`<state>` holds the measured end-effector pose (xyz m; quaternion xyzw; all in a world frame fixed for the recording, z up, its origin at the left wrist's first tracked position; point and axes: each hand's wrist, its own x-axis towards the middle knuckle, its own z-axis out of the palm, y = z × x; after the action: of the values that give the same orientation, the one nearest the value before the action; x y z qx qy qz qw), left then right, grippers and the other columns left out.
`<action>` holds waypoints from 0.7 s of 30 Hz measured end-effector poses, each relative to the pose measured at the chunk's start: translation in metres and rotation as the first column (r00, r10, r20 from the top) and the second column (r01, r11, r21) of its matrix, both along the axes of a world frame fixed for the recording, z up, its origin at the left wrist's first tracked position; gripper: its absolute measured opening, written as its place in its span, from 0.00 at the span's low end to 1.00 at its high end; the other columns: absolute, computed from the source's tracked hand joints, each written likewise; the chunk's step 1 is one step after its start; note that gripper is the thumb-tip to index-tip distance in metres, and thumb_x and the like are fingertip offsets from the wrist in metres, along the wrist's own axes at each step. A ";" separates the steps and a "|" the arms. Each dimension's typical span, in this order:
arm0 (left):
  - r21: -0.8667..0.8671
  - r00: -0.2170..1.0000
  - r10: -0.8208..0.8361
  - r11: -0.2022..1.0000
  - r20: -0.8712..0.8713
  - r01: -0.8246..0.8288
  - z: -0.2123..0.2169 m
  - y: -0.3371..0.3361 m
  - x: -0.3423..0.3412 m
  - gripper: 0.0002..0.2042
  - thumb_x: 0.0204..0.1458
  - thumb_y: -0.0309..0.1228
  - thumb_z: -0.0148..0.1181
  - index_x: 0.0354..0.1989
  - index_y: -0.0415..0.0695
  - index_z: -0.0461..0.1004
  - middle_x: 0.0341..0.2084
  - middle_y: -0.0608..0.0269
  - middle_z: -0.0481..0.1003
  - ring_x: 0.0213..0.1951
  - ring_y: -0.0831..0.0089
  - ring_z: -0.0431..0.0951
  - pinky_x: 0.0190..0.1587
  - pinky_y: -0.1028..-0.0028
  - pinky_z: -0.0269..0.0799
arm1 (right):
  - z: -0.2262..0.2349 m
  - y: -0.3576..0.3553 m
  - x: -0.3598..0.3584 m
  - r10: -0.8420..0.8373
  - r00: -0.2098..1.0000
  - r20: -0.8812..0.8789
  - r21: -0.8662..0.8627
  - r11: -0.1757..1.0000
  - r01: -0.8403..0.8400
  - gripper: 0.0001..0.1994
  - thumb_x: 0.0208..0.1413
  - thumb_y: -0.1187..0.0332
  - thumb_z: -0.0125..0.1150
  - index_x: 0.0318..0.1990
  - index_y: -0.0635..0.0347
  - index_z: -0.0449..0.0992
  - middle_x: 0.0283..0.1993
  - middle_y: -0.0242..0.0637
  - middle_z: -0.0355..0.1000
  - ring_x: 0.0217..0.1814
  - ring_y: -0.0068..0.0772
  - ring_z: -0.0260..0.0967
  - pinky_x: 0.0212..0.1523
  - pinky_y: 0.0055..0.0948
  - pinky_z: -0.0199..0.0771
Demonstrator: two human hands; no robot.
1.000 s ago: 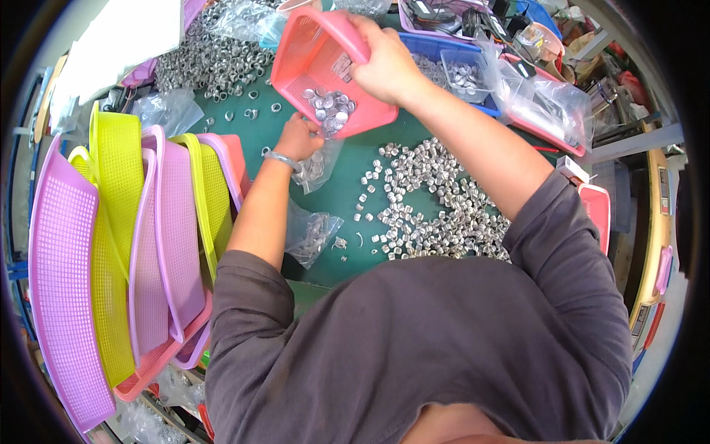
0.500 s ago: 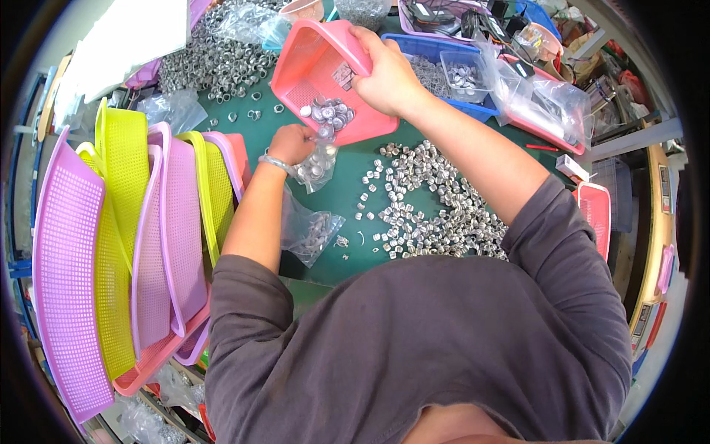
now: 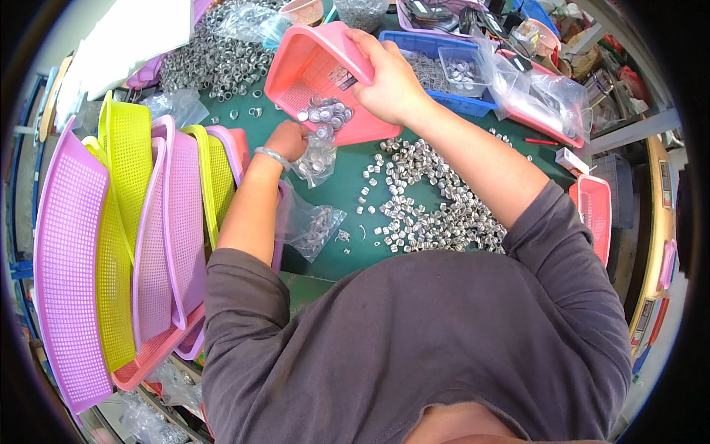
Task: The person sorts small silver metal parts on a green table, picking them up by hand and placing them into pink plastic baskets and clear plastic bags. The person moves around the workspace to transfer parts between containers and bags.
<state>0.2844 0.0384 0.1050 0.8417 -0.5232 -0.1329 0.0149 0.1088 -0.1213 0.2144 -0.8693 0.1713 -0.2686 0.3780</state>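
My right hand (image 3: pixel 388 80) grips the rim of a pink plastic basket (image 3: pixel 366 122) and holds it tipped over the table. Small round silvery discs (image 3: pixel 325 115) lie bunched at its lowered edge. Beneath that edge, my left hand (image 3: pixel 287 140) is closed on the mouth of a clear plastic bag (image 3: pixel 316 164), which has similar discs inside. The fingertips of that hand are partly hidden. Closer to me lies another clear bag (image 3: pixel 314 233) with small metal parts in it.
Many small silvery metal pieces (image 3: pixel 436 214) are spread on the green tabletop (image 3: pixel 340 200). A heap of ring-like parts (image 3: pixel 218 63) stands at the far left. Stacked purple and yellow-green baskets (image 3: pixel 70 274) crowd the left side. A blue tray (image 3: pixel 473 103) sits far right.
The pink basket and both hands have shifted slightly left. Discs still lie at the basket's lowered edge, and the bag stays under it.
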 end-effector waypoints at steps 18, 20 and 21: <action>-0.244 0.998 -0.041 0.969 -0.038 0.030 -0.010 0.004 0.005 0.06 0.33 0.25 0.52 0.21 0.37 0.72 0.32 0.51 0.72 0.33 0.56 0.72 0.36 0.68 0.68 | -0.008 0.004 0.005 -0.019 0.998 0.064 -0.015 1.000 0.020 0.34 0.35 0.75 0.55 0.55 0.48 0.55 0.42 0.50 0.58 0.46 0.49 0.60 0.48 0.35 0.62; -0.236 0.998 -0.060 0.970 -0.032 0.051 -0.005 0.000 0.004 0.07 0.33 0.26 0.52 0.21 0.37 0.73 0.29 0.49 0.72 0.31 0.54 0.72 0.35 0.66 0.67 | -0.012 0.009 0.008 -0.018 0.998 0.053 -0.019 1.000 0.019 0.33 0.34 0.75 0.56 0.55 0.49 0.56 0.42 0.50 0.58 0.45 0.50 0.60 0.48 0.35 0.62; -0.204 0.997 -0.069 0.977 -0.032 0.061 -0.003 0.000 0.003 0.07 0.33 0.27 0.52 0.21 0.38 0.73 0.27 0.48 0.71 0.30 0.53 0.71 0.35 0.64 0.67 | -0.013 0.009 0.010 -0.024 0.999 0.044 -0.024 0.999 0.025 0.33 0.34 0.75 0.56 0.55 0.49 0.56 0.42 0.51 0.58 0.45 0.50 0.60 0.48 0.34 0.62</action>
<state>0.2875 0.0384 0.1021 0.8155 -0.5608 -0.0954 0.1065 0.1184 -0.1123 0.2013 -0.8656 0.1703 -0.2944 0.3675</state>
